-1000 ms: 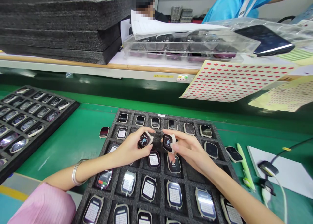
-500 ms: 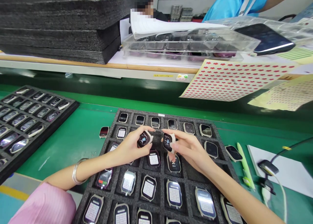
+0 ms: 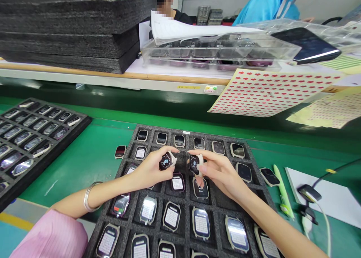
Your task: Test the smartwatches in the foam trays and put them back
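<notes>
My left hand (image 3: 156, 164) pinches a strapless smartwatch (image 3: 165, 160) between thumb and fingers, its lit dark dial tilted up. Opposite it, my right hand (image 3: 218, 169) grips a second smartwatch (image 3: 194, 164), also with a lit dial. A small gap separates the two watches. Both are held above a black foam tray (image 3: 186, 132) divided into compartments. Several watches lie face up in it, many with lit white screens, such as the watch (image 3: 171, 216) below my hands. Just under my right hand sits a watch (image 3: 200, 188) with a dark screen and small white text.
Another foam tray of watches (image 3: 86, 119) lies at left. Single watches rest beside the main tray, a red-screened one (image 3: 120, 152) left and another (image 3: 270, 176) right, near a green pen (image 3: 282, 190) and cabled charger (image 3: 309, 192). A shelf (image 3: 113, 79) crosses above; two people are beyond.
My hands and both watches stay almost in place, with only a slight shift in the right watch's position. In the background, the person in blue has moved an arm.
</notes>
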A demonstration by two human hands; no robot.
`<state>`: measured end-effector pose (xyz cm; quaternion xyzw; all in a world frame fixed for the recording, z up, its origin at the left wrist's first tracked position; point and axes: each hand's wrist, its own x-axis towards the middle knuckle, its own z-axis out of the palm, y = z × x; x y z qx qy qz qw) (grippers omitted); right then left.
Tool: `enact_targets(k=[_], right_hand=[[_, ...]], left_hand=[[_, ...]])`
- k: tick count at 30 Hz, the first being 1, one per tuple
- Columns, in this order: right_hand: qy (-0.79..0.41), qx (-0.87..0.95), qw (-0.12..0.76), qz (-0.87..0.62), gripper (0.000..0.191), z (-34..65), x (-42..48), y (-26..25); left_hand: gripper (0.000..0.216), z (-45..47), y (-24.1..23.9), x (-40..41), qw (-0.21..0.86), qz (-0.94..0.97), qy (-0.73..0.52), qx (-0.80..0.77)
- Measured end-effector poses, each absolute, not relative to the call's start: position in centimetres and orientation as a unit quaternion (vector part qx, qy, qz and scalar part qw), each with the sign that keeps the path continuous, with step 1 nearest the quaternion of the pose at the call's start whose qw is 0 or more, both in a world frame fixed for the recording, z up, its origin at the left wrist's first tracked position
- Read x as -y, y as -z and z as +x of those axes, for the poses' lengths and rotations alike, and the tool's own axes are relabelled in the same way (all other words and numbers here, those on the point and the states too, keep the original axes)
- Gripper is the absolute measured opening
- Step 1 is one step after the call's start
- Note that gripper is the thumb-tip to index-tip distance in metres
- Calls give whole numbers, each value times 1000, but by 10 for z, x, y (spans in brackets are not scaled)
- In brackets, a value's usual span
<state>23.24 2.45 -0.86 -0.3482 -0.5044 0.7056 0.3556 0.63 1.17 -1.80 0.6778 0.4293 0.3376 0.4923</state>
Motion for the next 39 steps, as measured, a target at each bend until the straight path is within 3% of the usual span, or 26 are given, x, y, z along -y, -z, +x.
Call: enact_targets(k=[39], right_hand=[[-712, 511, 356, -325, 42, 236, -25, 10]], left_hand=[[34, 4, 16, -12, 439, 693, -361, -443]])
